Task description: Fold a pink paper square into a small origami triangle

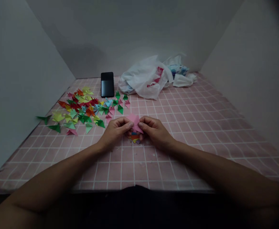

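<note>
A sheet of pink origami paper [134,119], partly folded, is held up between both hands near the middle of the table. My left hand [118,128] pinches its left edge between thumb and fingers. On the other side my right hand [154,129] grips the right edge the same way. Just below the pink paper lie several coloured papers [135,138], orange, yellow and blue, partly hidden by my fingers. A spread of small folded paper pieces [83,118] in green, red, yellow, pink and light blue covers the table to the left.
A black phone [107,84] leans upright at the back. Right of it sits a crumpled white plastic bag [145,76] with red print, beside a blue-and-white packet [179,69]. A pink checked cloth [201,127] covers the table, with pale walls on three sides.
</note>
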Demonstrator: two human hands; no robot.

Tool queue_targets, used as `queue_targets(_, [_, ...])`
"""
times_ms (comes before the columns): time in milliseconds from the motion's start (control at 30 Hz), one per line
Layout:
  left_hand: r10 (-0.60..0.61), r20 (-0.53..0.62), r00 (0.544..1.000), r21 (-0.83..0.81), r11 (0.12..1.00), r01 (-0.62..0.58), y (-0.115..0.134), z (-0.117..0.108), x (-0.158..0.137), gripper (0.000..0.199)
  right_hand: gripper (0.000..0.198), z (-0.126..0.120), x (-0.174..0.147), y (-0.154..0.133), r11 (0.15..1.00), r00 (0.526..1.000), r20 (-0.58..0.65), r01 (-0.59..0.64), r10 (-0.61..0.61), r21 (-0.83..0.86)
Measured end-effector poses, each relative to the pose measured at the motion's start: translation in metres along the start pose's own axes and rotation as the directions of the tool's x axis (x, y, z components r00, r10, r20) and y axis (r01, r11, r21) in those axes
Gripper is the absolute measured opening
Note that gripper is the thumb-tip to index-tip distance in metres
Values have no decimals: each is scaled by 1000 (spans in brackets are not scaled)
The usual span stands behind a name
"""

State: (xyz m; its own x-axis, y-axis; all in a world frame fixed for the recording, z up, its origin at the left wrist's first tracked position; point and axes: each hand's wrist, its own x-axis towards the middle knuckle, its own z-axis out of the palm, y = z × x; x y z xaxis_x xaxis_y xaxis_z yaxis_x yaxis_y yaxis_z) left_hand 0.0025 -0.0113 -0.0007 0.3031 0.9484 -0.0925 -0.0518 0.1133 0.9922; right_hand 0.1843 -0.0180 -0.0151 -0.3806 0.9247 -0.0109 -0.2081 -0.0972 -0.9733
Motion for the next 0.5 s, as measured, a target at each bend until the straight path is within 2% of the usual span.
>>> queue_targets(167, [-9, 26, 1000, -27, 1000, 9, -3, -2, 1, 27, 22, 3, -3, -6, 985, 998, -66, -13, 1, -172])
queue_targets(300, [-20, 41, 999, -31, 999, 22, -3, -3, 1, 24, 21, 5, -4, -8, 978, 998, -54, 0, -12, -208])
queue_targets(500, [7, 45, 999, 76, 997, -11, 1, -3, 1, 25, 23, 2, -3, -6, 957, 998, -52, 29, -46, -290])
